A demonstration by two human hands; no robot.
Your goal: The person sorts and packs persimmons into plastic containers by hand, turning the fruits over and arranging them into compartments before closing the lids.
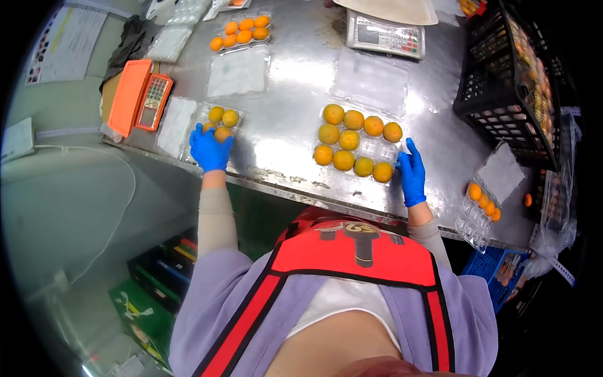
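On the metal table, a clear plastic tray holds several orange-yellow fruits in rows, with two bare pockets in its middle row. My blue-gloved right hand rests at the right edge of that tray, fingers apart. My blue-gloved left hand is over a smaller clear tray at the left. Its fingers are on the lower fruits, partly hiding them; two more fruits show above. Whether the left hand grips a fruit is hard to tell.
An orange scale stands at the left edge, a white scale at the back. A black crate is at the right. Other fruit trays sit at back left and front right.
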